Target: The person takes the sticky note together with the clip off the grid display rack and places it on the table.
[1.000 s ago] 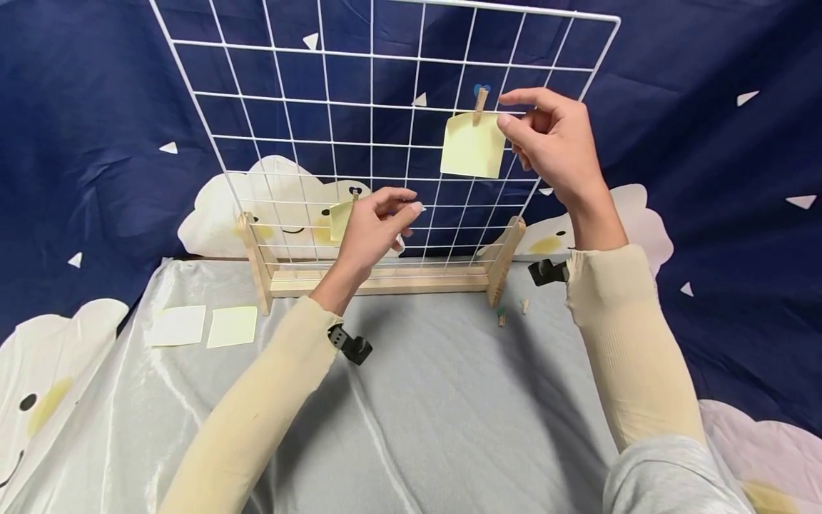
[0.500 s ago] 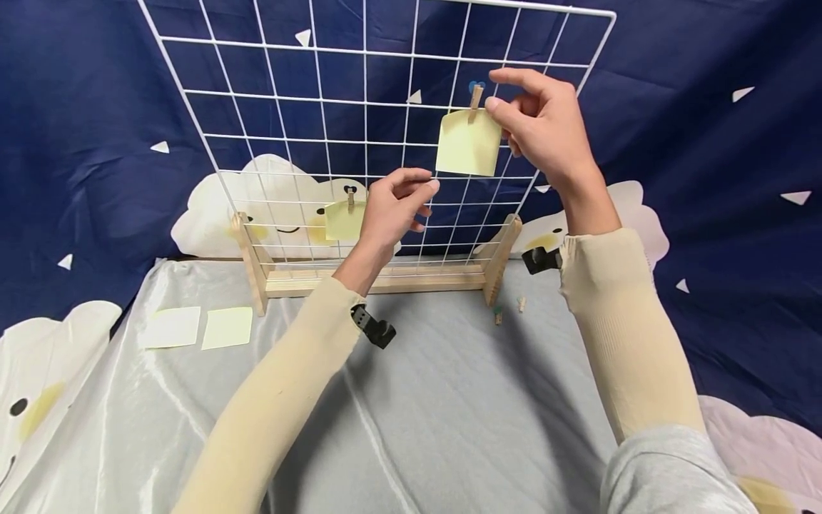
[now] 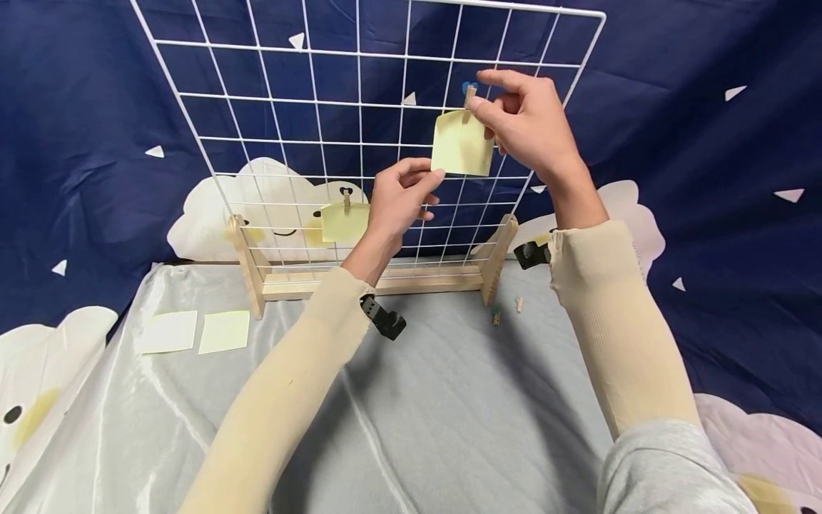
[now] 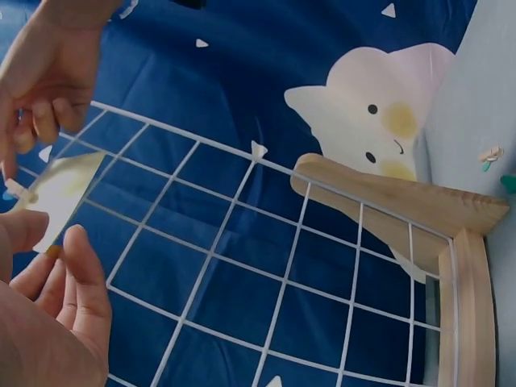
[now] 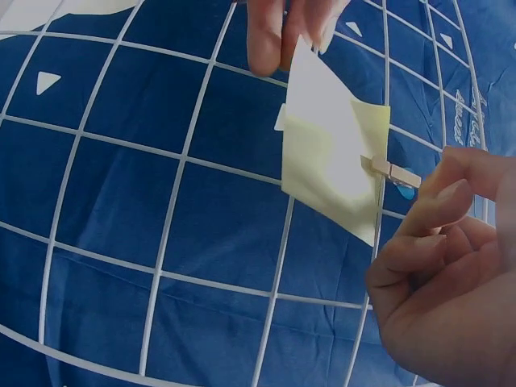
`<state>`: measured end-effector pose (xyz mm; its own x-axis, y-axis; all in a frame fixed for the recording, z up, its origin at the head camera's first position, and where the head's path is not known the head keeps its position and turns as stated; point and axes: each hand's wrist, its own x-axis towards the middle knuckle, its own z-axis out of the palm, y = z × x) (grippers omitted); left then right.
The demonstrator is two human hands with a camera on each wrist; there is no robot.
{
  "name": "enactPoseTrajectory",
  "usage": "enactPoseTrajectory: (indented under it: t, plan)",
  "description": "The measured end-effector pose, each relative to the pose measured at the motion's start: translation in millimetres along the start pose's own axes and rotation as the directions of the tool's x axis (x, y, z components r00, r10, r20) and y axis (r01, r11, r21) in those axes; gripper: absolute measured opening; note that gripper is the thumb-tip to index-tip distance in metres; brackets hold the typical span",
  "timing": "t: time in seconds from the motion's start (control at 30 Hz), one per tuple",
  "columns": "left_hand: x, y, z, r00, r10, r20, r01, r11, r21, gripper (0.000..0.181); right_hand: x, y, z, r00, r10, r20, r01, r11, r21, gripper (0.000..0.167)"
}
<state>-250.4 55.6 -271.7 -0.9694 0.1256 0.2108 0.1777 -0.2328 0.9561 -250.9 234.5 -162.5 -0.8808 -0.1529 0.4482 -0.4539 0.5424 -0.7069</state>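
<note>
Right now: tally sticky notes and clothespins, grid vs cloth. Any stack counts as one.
Sticky notes on wire grid: 2
Sticky notes on gray cloth: 2
Clothespins on wire grid: 2
Clothespins on gray cloth: 2
Total: 8

On dark blue fabric backdrop [image 5: 105,218], right wrist view, far right: small white cursive lettering [image 5: 460,117], turned sideways, apparently reading "Sweet", not certain. Just beside, second white script line [image 5: 478,105], too blurred to read. Left wrist view, top edge, same backdrop: white curling marks [image 4: 127,8], partly cut off, illegible.
</note>
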Motion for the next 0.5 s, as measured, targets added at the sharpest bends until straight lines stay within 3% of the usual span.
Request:
enactPoseTrajectory:
  t: [0.23, 0.5]
  plan:
    - [1.5, 2.1, 7.2, 1.000, -0.011, -0.002, 0.011, 1.000, 0.017, 0.017, 3.0, -3.4, 3.8, 1.000, 0.011, -0.022, -0.013, 0.995, -0.097, 0.044]
    - [2.4, 4.6, 9.4, 1.000, 0.004, -0.031, -0.005, 1.000, -0.016, 0.016, 5.2, 0.9, 6.3, 0.994, -0.036, -0.106, 0.030, 0.998, -0.063, 0.025]
